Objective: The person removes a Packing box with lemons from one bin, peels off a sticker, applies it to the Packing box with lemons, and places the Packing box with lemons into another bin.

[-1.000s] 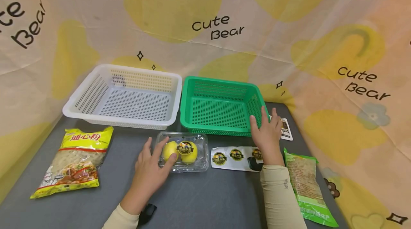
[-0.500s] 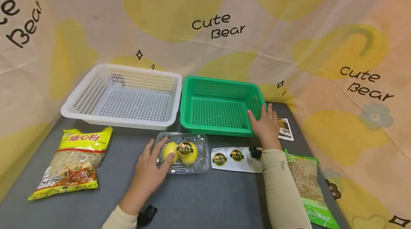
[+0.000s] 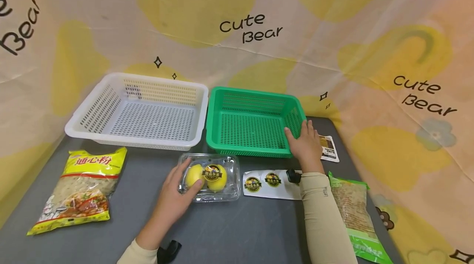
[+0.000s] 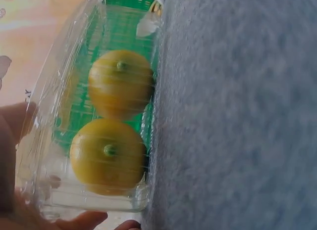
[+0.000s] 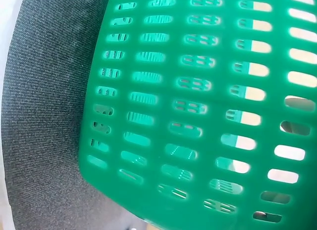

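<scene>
In the head view, a clear plastic fruit box (image 3: 231,177) lies on the grey table with two yellow, lemon-like fruits (image 3: 216,184) inside. A dark sticker (image 3: 212,173) is on its lid. My left hand (image 3: 175,194) rests at the box's left end, thumb and index finger spread along it; the left wrist view shows the fruits (image 4: 108,156) through the plastic. At the right side of a green basket (image 3: 252,132), my right hand (image 3: 305,144) touches the rim with straight fingers. The basket's slotted wall (image 5: 148,96) fills most of the right wrist view, where no hand plainly shows.
A white basket (image 3: 148,138) stands at the back left, with a yellow macaroni bag (image 3: 79,190) in front. Right of the box lie a strip of stickers (image 3: 264,186), a green-edged bag (image 3: 352,206) and a white card (image 3: 328,149). Printed cloth walls (image 3: 252,66) surround the table.
My right hand has drawn slightly left and back against the green basket, whose right side has shifted a little left. The left hand stays at the box. The view has tilted slightly.
</scene>
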Action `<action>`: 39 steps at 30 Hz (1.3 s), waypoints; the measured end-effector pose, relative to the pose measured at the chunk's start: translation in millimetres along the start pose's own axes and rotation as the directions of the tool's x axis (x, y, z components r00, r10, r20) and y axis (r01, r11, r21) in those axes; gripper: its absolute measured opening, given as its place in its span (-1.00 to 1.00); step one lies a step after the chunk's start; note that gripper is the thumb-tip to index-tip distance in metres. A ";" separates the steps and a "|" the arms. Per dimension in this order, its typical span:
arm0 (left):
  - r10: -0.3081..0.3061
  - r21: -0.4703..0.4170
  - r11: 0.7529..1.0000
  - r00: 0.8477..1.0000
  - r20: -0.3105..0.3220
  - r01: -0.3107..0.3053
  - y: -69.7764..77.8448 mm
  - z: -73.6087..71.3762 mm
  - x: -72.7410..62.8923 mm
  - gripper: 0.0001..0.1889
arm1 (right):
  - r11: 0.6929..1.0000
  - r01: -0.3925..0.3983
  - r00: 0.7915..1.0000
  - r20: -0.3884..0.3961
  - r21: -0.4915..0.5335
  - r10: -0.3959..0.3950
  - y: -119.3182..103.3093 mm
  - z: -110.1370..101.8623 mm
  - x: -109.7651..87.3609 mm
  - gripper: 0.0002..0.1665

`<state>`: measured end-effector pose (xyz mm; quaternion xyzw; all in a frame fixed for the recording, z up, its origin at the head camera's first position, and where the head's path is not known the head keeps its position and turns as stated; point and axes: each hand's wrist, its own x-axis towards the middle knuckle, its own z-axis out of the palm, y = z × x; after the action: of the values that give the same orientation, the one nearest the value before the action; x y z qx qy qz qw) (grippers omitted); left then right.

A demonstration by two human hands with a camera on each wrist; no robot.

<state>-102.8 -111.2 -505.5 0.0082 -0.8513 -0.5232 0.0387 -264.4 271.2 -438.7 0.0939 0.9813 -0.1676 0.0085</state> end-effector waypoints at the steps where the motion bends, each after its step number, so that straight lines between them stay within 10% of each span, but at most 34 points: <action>1: -0.002 -0.006 1.000 1.000 0.000 0.002 0.9 0.4 -0.6 -0.18 | 1.000 0.002 1.000 -0.004 0.001 -0.002 0.2 0.2 0.4 0.21; 18: -0.055 -0.166 0.985 0.998 0.007 0.055 21.2 5.4 -17.2 -0.20 | 1.000 -0.004 1.000 0.008 0.016 0.004 2.9 0.3 -0.5 0.15; 26: -0.123 -0.402 0.900 0.983 0.138 0.169 55.4 -11.1 -23.6 -0.33 | 1.000 0.002 1.000 0.006 0.025 -0.002 1.7 0.5 0.8 0.13; 39: 0.058 -0.446 0.895 0.997 0.049 -0.030 124.5 -0.7 59.7 -0.35 | 1.000 -0.006 1.000 0.004 0.029 0.006 3.1 1.2 2.2 0.10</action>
<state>-159.0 -58.7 -390.8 -0.0362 -0.7100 -0.7028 0.0253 -266.0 274.1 -441.0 0.0964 0.9785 -0.1820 0.0094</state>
